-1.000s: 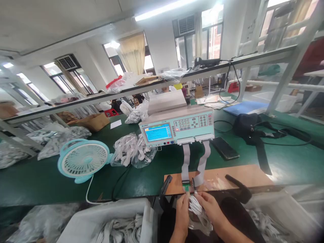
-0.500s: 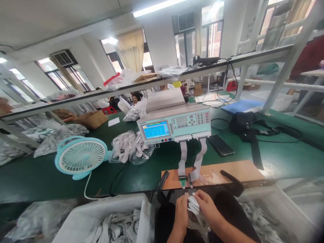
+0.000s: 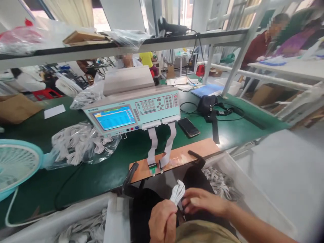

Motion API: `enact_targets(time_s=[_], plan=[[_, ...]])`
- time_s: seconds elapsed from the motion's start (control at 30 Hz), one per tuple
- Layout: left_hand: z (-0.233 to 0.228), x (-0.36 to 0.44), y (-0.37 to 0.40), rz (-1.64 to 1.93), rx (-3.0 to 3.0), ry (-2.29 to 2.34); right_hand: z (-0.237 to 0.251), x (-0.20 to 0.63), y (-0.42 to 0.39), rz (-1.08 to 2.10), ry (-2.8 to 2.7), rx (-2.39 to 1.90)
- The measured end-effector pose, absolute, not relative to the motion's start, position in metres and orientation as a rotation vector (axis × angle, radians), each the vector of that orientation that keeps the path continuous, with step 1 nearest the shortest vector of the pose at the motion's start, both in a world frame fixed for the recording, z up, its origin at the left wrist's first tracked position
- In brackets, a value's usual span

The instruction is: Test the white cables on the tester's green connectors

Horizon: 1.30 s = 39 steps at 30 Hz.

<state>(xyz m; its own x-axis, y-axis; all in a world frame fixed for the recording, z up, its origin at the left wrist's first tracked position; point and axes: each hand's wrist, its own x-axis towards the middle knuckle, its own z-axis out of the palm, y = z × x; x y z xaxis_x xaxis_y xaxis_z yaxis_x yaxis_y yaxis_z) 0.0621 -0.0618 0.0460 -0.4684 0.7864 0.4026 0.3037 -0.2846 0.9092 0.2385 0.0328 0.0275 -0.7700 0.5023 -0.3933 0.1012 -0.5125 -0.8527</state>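
Note:
A coiled bundle of white cable (image 3: 178, 191) stands up out of my left hand (image 3: 163, 217), whose fingers are wrapped round its lower part. Just right of the bundle is my right hand (image 3: 202, 203), fingers loosely bent and apart, with nothing seen in them. Both hands are over my lap, in front of the bench edge. Beyond them, two small connectors, one on a green circuit board (image 3: 153, 169), lie at the edge of an orange-brown board (image 3: 182, 158). Grey ribbon cables (image 3: 165, 152) run from these to a tester (image 3: 141, 111) with a lit blue screen.
White bins with cables flank my legs, one left (image 3: 111, 216) and one right (image 3: 255, 189). A phone (image 3: 189, 128), a black pouch (image 3: 207, 106), bagged cables (image 3: 76, 143) and a turquoise fan (image 3: 19, 165) occupy the green bench (image 3: 111, 177). Several people are farther back.
The view has swung right and down. Both hands held the cable bundle together near the connectors; now it is in my left hand and my right hand has come away from it.

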Motion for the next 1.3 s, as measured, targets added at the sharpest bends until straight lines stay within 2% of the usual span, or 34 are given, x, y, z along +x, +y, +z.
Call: enact_targets(time_s=[0.03,0.1,0.17,0.37,0.43,0.6,0.73,0.83,1.0,1.3], plan=[[0.045,0.067,-0.059,1.776,1.491,1.538,0.025,0.222,0.023,2.427,-1.190,-0.798],[0.041,0.072,-0.055,1.644,1.741,1.378,0.021,0.196,0.012,2.328,-0.908,-0.715],[0.036,0.072,-0.051,1.487,1.836,1.287,0.019,0.185,0.013,2.172,-0.873,-0.739],[0.031,0.066,-0.046,1.334,1.234,1.677,0.019,0.193,0.024,1.513,-1.653,-0.961],[0.031,0.064,-0.044,1.263,1.066,1.659,0.017,0.192,0.022,1.410,-1.817,-0.984],[0.027,0.054,-0.042,1.233,0.895,1.541,0.020,0.190,0.020,1.620,-1.785,-0.977],[0.020,0.046,-0.044,1.317,0.870,1.613,0.038,0.198,0.023,1.769,-1.827,-0.756],[0.012,0.044,-0.044,1.430,0.853,1.633,0.047,0.198,0.023,1.626,-2.063,-0.574],[0.002,0.046,-0.042,1.520,0.680,1.518,0.042,0.184,0.025,1.333,-2.283,-0.538],[-0.001,0.042,-0.038,1.471,0.527,1.470,0.059,0.176,0.041,1.366,-2.433,-0.319]])
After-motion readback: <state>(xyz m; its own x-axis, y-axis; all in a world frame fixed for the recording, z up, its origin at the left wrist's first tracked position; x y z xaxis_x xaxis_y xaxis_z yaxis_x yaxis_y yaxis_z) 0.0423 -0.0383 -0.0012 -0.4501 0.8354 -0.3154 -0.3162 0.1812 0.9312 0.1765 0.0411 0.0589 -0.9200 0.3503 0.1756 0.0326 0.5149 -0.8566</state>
